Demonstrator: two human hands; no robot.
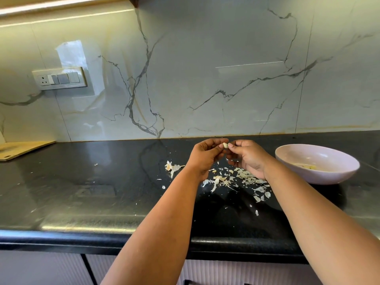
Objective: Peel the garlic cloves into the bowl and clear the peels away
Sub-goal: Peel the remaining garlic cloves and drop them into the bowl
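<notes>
Garlic clove (225, 145) pinched between both hands above the counter (102, 182), left hand (205, 155) fingertips clamped on one end, right hand (247, 158) thumb and forefinger clamped on the other. Mid-peel, probably. Clove small, light, firm but smooth once bare, likely slippery (skin papery, tears in flakes), so best held by the ends, nail worked under skin at the root tip. Peels (236, 177) scattered on counter under and just beside the hands, one bigger husk (172, 167) off to the left. Bowl (316, 163) to the right, near right forearm, a few peeled cloves (307, 166) inside. Peels feather-light, easily blown, better swept together than picked singly. Cutting board (22, 149) far left, well apart.
</notes>
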